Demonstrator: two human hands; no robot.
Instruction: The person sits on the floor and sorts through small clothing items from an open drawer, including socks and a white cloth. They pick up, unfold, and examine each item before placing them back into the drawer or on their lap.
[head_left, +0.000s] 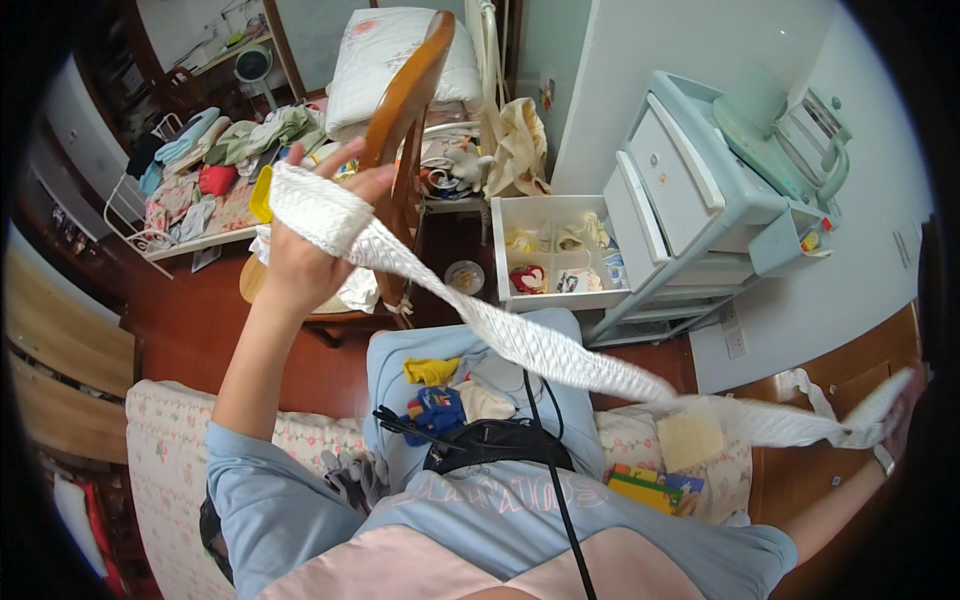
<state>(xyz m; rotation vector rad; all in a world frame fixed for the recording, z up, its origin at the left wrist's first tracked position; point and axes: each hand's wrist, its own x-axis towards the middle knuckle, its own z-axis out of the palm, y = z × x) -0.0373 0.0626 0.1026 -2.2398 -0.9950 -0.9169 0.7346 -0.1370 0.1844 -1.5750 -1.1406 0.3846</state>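
A long white textured fabric band (525, 341) is stretched slantwise across the view between my two hands. On my left hand (307, 262), raised at the left, the band is looped around the palm with the fingers spread apart. A yellow piece (262, 195) shows at the loop's outer edge. My right hand (904, 420), partly in the dark rim at the far right, grips the other stretch, and a loose tail of the band hangs behind it. Below the band, small folded clothes lie on my lap: a yellow one (431, 370), a blue one (435, 409) and a cream one (486, 401).
An open white drawer (551, 301) with divided compartments holds small garments, beside a blue-white drawer cabinet (675, 172). A wooden chair (405, 97) stands ahead. Clothes cover a metal-framed bed (225, 217). A black cable (559, 487) runs down my front. Booklets (649, 487) lie at my right.
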